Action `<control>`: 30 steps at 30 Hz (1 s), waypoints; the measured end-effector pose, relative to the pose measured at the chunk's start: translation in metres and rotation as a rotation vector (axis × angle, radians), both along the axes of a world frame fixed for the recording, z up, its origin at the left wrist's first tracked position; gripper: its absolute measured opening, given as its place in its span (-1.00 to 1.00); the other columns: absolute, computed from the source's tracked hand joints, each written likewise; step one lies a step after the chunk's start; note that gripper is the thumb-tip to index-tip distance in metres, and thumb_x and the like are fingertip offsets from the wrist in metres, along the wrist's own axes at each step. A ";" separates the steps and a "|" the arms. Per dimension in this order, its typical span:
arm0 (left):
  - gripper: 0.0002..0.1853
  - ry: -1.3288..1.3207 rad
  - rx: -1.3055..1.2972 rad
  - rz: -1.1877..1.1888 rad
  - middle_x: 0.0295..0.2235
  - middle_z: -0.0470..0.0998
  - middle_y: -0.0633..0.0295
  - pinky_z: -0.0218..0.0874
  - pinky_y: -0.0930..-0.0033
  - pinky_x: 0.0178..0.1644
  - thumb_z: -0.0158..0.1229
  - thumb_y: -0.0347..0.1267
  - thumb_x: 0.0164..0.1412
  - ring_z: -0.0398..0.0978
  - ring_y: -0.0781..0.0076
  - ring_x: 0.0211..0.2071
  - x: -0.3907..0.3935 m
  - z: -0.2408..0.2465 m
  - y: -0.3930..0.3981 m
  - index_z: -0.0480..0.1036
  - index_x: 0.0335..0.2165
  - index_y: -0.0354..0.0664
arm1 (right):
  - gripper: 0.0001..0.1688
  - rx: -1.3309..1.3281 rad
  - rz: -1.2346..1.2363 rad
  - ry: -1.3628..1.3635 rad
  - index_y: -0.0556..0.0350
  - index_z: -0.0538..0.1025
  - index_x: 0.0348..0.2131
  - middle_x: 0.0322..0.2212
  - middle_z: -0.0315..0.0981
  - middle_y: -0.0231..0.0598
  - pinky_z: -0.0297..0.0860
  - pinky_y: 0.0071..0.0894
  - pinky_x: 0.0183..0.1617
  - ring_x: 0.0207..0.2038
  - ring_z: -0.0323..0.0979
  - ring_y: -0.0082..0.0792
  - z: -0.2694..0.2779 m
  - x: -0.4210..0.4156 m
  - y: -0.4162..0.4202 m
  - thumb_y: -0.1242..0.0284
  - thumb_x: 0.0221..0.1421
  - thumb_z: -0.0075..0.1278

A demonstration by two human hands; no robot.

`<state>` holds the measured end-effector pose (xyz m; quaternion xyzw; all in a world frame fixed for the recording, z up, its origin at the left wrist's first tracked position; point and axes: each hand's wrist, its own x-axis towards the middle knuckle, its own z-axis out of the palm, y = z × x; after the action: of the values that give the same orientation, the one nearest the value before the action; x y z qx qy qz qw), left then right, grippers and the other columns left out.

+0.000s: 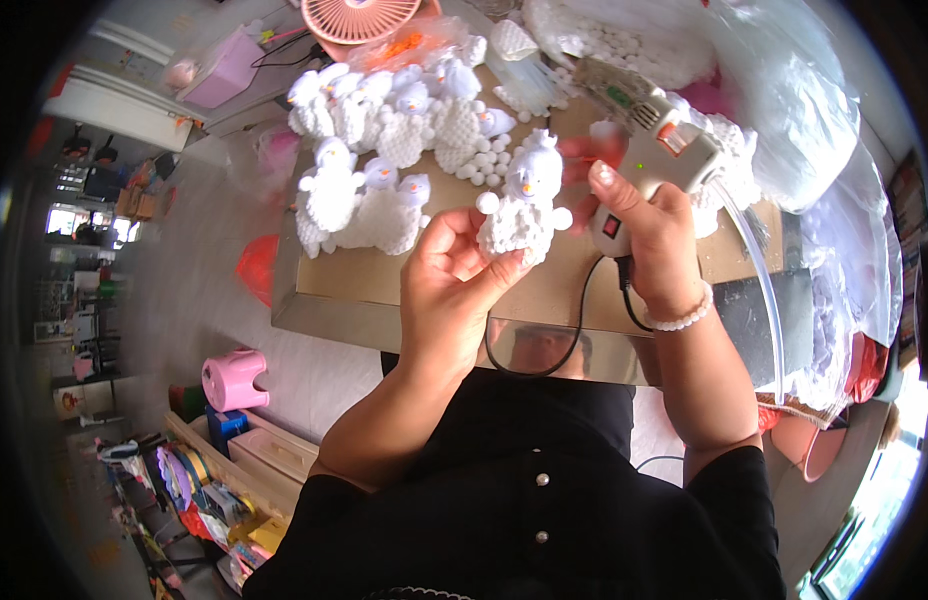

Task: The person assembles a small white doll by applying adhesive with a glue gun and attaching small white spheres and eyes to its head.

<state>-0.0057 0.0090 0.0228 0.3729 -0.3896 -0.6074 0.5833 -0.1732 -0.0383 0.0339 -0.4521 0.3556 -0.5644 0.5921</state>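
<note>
My left hand [456, 277] pinches a small white snowman figure [525, 199] by the lower edge of its knobbly body. It has an orange nose and a white ball at each side. In my right hand [651, 225] is a hot glue gun [663, 161] with a lit green light and a red switch. A clear glue stick [753, 292] trails from the gun's back end, and a black cord [584, 307] runs from its handle. Its nozzle points away from me, the tip blurred beside the fingers. Several similar snowmen [404, 135] stand grouped on the worktable [344, 285].
Loose white balls [488, 161] lie behind the held snowman. Clear glue sticks [535, 67] and large clear plastic bags [786, 112] crowd the back and right. A salmon-coloured fan [363, 16] stands at the far edge. A pink stool [235, 380] is on the floor to the left.
</note>
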 end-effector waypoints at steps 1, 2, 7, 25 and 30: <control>-0.64 -0.082 -0.034 0.067 -0.29 0.45 0.14 0.29 0.46 -0.16 0.12 -0.62 0.00 0.42 0.48 -0.26 0.004 0.000 0.000 0.25 -0.18 -0.39 | -0.57 -0.011 -0.007 -0.005 0.34 0.28 -0.12 -0.21 0.36 -0.02 0.32 -0.49 -0.46 -0.30 0.38 -0.33 0.001 0.001 0.000 0.44 0.04 -0.05; -0.65 -0.164 -0.067 0.133 -0.31 0.46 0.15 0.29 0.49 -0.19 0.13 -0.62 0.00 0.43 0.50 -0.29 0.009 -0.001 0.000 0.26 -0.19 -0.40 | -0.56 0.008 -0.008 -0.002 0.36 0.28 -0.12 -0.22 0.36 -0.02 0.30 -0.50 -0.49 -0.30 0.38 -0.30 0.001 0.001 -0.001 0.42 0.05 -0.06; -0.68 -0.631 -0.152 0.321 -0.42 0.50 0.28 0.22 0.64 -0.43 0.22 -0.56 -0.07 0.38 0.69 -0.49 0.047 -0.028 0.006 0.36 -0.26 -0.32 | -0.57 -0.009 -0.009 0.031 0.35 0.29 -0.13 -0.23 0.36 -0.03 0.29 -0.50 -0.52 -0.31 0.37 -0.32 -0.001 0.002 0.000 0.42 0.05 -0.05; -0.69 -1.259 -0.477 0.434 -0.69 0.31 0.30 0.13 0.42 -0.62 0.27 -0.37 -0.10 0.28 0.42 -0.72 0.025 -0.020 0.017 0.33 -0.38 -0.22 | -0.82 -0.185 -0.213 -0.066 0.24 0.34 -0.31 -0.30 0.40 -0.01 0.28 -0.55 -0.59 -0.41 0.42 -0.36 0.014 -0.022 -0.011 0.50 0.05 -0.10; -0.82 -1.061 -0.538 0.091 -0.60 0.41 0.15 0.20 0.24 -0.48 0.20 -0.42 -0.09 0.39 0.20 -0.56 -0.038 -0.005 -0.019 0.35 -0.51 -0.25 | -0.85 -0.219 -0.253 -0.068 0.24 0.34 -0.33 -0.34 0.43 -0.03 0.26 -0.57 -0.60 -0.59 0.37 -0.43 0.017 -0.035 -0.016 0.53 0.05 -0.12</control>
<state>-0.0435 -0.0104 0.0179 0.4809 -0.7516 -0.1925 0.4083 -0.2085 -0.0544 0.0506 -0.4461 0.3258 -0.6849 0.4752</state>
